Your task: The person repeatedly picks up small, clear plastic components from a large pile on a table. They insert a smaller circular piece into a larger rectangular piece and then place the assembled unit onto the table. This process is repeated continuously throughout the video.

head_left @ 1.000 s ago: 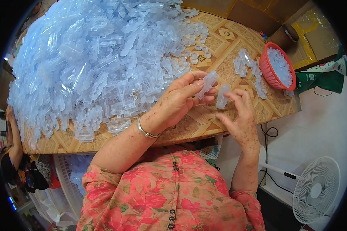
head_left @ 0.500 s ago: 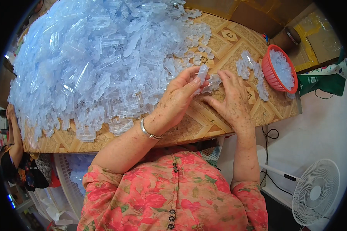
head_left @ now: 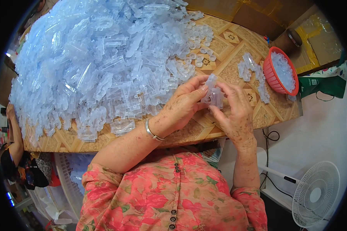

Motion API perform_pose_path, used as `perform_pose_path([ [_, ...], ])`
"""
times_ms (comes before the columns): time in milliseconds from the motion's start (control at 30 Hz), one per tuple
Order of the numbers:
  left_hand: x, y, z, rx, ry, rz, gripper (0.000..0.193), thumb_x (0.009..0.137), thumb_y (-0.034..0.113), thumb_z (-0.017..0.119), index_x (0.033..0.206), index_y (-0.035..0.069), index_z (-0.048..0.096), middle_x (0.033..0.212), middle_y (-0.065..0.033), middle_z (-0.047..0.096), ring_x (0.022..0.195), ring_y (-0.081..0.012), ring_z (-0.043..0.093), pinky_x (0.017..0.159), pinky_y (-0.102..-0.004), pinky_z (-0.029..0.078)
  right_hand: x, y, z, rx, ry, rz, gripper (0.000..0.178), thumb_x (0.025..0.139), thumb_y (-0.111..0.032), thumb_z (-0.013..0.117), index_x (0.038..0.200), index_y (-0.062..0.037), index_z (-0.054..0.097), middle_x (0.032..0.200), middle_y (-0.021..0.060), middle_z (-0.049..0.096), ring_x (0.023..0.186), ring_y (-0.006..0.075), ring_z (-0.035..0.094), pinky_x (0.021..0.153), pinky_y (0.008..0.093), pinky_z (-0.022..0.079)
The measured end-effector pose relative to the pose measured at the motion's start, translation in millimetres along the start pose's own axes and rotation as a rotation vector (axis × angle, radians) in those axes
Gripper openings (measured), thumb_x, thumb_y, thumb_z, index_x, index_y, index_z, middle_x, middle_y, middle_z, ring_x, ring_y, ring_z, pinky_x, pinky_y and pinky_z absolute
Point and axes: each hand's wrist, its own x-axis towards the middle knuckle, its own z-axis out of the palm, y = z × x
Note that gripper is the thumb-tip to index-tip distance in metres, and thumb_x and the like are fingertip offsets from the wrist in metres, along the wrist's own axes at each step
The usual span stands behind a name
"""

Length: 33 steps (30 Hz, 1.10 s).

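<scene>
Above the front part of the table, my left hand [head_left: 183, 102] pinches a small clear plastic piece [head_left: 211, 80] that points up past the thumb. My right hand [head_left: 235, 109] is close beside it, fingers and thumb curled round a wider clear plastic piece [head_left: 216, 99]. The two pieces meet or overlap between my hands; whether they are joined I cannot tell. A huge heap of clear, bluish plastic pieces [head_left: 100, 61] covers the left and middle of the table. Small round clear caps [head_left: 199, 34] lie at its right edge.
A red plastic basket [head_left: 271, 75] of clear pieces stands at the table's right edge. Loose clear strips [head_left: 251, 66] lie beside it. Cardboard boxes [head_left: 258, 17] close off the back. A white fan [head_left: 315, 195] stands lower right. Another person's arm [head_left: 14, 127] is at far left.
My right hand has lifted the wider clear piece off the table and brought it to the one in my left hand. My left hand has moved slightly right.
</scene>
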Motion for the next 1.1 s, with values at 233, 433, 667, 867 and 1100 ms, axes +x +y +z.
perform_pose_path([
  [233,5.0,-1.8,-1.7,0.04,0.051,-0.061,0.044,0.106,0.015,0.049,0.147,0.003,0.041,0.132,-0.0086,0.057,0.122,-0.0203,0.056,0.103,-0.0405,0.051,-5.7,7.9,-3.9,0.251,-0.179,0.234,0.061,0.075,-0.009,0.081,0.132,-0.0032,0.058,0.119,0.01,0.059,0.093,0.0201,0.061,0.079,0.0327,0.053],
  [433,3.6,-1.0,-5.5,0.061,0.061,-0.019,0.046,0.105,0.016,0.05,0.147,0.001,0.04,0.131,-0.0114,0.057,0.118,-0.022,0.059,0.101,-0.0397,0.055,-6.3,18.1,-3.7,0.565,-0.271,0.275,0.075,0.071,-0.004,0.083,0.14,-0.0036,0.052,0.128,0.008,0.054,0.094,0.0153,0.061,0.083,0.0313,0.055],
  [667,1.3,3.1,0.1,0.057,0.016,0.028,0.048,0.104,0.019,0.053,0.148,0.003,0.04,0.133,-0.0105,0.057,0.119,-0.0228,0.06,0.101,-0.0395,0.054,-14.9,17.3,3.6,0.506,-0.095,0.299,0.088,0.064,-0.002,0.085,0.144,-0.0045,0.048,0.132,0.0098,0.053,0.095,0.0176,0.062,0.083,0.0315,0.055],
  [867,-2.8,2.0,0.5,0.249,-0.085,0.091,0.05,0.103,0.018,0.056,0.149,0.003,0.042,0.136,-0.007,0.058,0.121,-0.017,0.057,0.101,-0.034,0.05,-5.2,4.2,3.1,0.168,0.076,0.14,0.087,0.062,-0.007,0.085,0.142,-0.0052,0.05,0.133,0.0151,0.055,0.112,0.0274,0.06,0.089,0.0366,0.054],
  [1100,-6.4,3.8,5.6,0.273,-0.08,0.113,0.047,0.103,0.018,0.058,0.147,0.003,0.047,0.139,-0.0052,0.057,0.124,-0.0132,0.054,0.103,-0.0324,0.047,-5.7,5.6,12.2,0.127,0.151,0.038,0.08,0.064,-0.009,0.085,0.138,-0.0039,0.054,0.133,0.0163,0.056,0.122,0.033,0.057,0.103,0.0425,0.049],
])
